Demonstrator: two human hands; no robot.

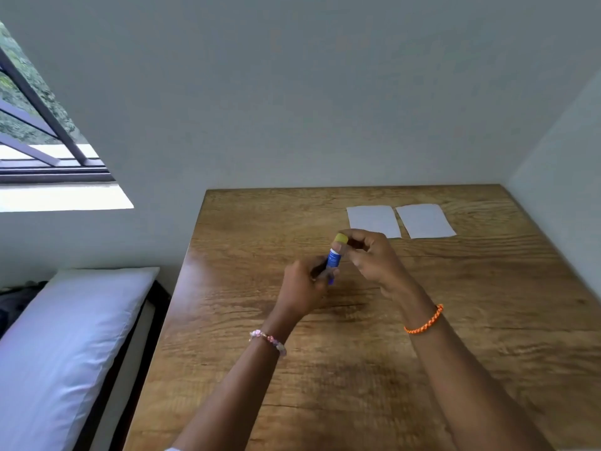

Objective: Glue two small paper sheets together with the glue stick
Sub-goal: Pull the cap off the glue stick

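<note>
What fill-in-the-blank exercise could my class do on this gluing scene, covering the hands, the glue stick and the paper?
1. The left hand grips the glue stick by its ____ body.
2. The right hand pinches the stick's ____ cap.
3. ____ paper sheets lie side by side on the table.
4. The right wrist wears an ____ bracelet.

Missing words: blue; yellow; Two; orange
</note>
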